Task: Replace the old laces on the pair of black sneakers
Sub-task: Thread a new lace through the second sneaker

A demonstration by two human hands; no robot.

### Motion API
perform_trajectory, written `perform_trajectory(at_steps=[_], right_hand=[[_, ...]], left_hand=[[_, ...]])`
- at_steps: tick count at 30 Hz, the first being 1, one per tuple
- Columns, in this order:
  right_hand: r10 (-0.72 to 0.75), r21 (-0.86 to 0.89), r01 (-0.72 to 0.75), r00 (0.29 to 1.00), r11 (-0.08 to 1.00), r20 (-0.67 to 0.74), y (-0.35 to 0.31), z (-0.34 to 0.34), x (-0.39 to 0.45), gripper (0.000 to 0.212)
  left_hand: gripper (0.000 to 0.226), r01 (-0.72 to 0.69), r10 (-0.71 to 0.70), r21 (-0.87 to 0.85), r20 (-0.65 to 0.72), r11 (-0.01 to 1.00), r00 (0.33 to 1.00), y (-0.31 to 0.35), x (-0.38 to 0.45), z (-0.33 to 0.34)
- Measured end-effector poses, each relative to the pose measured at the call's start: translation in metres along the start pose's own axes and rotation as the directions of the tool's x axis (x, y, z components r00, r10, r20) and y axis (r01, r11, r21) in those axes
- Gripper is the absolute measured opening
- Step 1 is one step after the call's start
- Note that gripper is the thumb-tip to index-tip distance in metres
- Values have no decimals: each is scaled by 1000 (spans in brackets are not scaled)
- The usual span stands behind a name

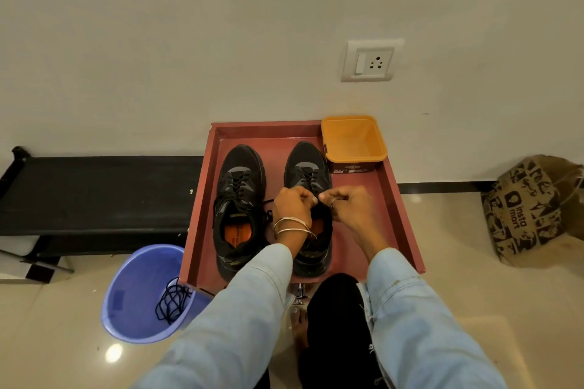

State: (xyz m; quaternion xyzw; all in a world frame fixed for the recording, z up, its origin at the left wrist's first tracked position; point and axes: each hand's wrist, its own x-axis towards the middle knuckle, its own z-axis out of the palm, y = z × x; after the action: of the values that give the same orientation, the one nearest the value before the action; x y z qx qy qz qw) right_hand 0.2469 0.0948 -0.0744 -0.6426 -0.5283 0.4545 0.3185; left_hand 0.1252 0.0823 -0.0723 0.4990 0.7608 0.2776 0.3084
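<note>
Big red tray (pixel 401 199) on the floor, and both black sneakers (pixel 238 199) sit side by side in it, a yellow tub (pixel 354 139) in its far right corner. Over the right-hand sneaker (pixel 308 167), the left hand (pixel 292 202) and right hand (pixel 347 202) have fingers curled, pinching its black lace (pixel 268 204). Loose black laces (pixel 172 301) lie in the blue bucket (pixel 132 294).

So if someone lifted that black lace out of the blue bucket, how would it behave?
The lace would probably dangle limp, since it lies in loose tangled loops. It looks thin, so likely very light. Draped over the bucket rim, it might snag or trail.
</note>
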Motion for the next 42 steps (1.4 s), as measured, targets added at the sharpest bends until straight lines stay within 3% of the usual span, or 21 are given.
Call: perform_trajectory(at_steps=[3, 5, 7, 9, 10, 12, 14, 17, 19, 20, 21, 23, 24, 27, 31, 38, 42], right_hand=[[25, 51, -21, 998, 998, -66, -7, 4, -3, 17], [7, 32, -3, 992, 999, -123, -15, 2, -7, 18], [-33, 72, 47, 982, 996, -185, -27, -7, -11, 19], [-56, 220, 112, 968, 969, -243, -47, -23, -17, 22], [-54, 364, 153, 962, 919, -268, -61, -34, -21, 24], [-65, 651, 271, 945, 709, -322, -95, -61, -33, 26], [-104, 730, 421, 893, 539, -438, -127, -90, -47, 24], [-260, 575, 637, 754, 513, -603, -150, -114, -59, 17], [-425, 332, 681, 692, 652, -583, -144, -107, -53, 14], [-504, 158, 641, 712, 751, -488, -134, -97, -46, 12], [-536, -51, 552, 777, 832, -331, -119, -85, -36, 8], [-375, -428, 331, 927, 841, -20, -80, -56, -17, 16], [-280, -508, 284, 956, 813, 87, -60, -41, -11, 24], [-197, -595, 267, 963, 758, 182, -28, -10, 0, 27], [-170, -595, 197, 980, 779, 102, -28, -1, 0, 12], [-236, -549, 196, 972, 812, -2, -29, -23, -16, 19], [-81, -478, 89, 996, 874, 38, -12, -26, -18, 31]], left_hand=[[24, -65, 66, 30, -24, 997, 998, -1, -8, -4], [40, -102, 111, 186, -38, 977, 993, -5, -10, -8], [45, -79, 105, 333, -61, 940, 993, -9, -11, -12], [48, -32, 64, 353, -80, 935, 995, -12, -10, -16], [50, -18, 53, 349, -89, 937, 995, -13, -10, -17], [53, -5, 41, 342, -97, 940, 994, -14, -11, -16], [55, -7, 41, 323, -98, 946, 994, -13, -11, -15], [56, -9, 42, 290, -107, 957, 993, -15, -10, -14], [56, -9, 31, 254, -85, 967, 996, -16, -8, -13], [56, -7, 24, 233, -69, 972, 997, -17, -8, -12], [55, -9, 21, 209, -57, 978, 998, -17, -8, -12], [50, -28, 35, 159, -37, 987, 999, -17, -7, -11], [47, -44, 49, 145, -29, 988, 998, -17, -7, -11], [40, -88, 94, 158, -29, 983, 995, -17, -4, -12], [37, -96, 105, 167, -43, 981, 994, -22, -2, -12], [33, -48, 63, 171, -82, 984, 995, -22, -5, -9], [32, -38, 52, 135, -100, 990, 994, -22, -8, -7]])
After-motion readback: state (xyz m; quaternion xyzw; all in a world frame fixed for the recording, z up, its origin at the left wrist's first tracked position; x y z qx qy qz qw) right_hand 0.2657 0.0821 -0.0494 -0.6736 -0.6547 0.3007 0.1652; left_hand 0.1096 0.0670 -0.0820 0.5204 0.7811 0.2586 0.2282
